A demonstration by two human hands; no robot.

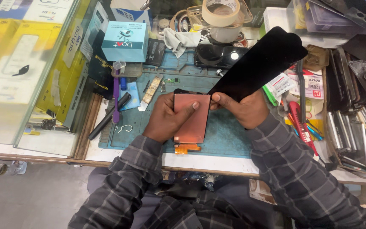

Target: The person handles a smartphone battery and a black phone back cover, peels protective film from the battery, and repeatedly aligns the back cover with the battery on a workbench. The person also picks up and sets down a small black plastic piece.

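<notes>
— So, what's in front of you, biggest first?

— Well, the blue mat [229, 135] covers the middle of my bench, and a glass case [26, 72] stands along its left edge. Everything I'm handling sits over the mat.

— And in your hands?

— I grip a long black sheet [261, 63] in my right hand [244, 111], pinched at its lower end, so it slants up and to the right, well above the clutter. My left hand [166, 118] clasps the copper panel [191, 121] from the left, thumb pressed flat across its face. The panel is held upright just above the mat, and the sheet's lower end meets its top right corner.

— Anything hanging off the panel?

— An orange flex [188, 148] pokes out at its bottom edge, lying near the mat's front rim.

— What else is close?

— A teal box [126, 41] sits at the mat's far left corner, a dark phone [219, 55] lies at the far edge, and a tape roll [221, 10] rests beyond it. Smaller still, a purple tool [116, 99] and a black pen [109, 116] lie left of my left hand, with red cutters [298, 121] off to the right.
</notes>
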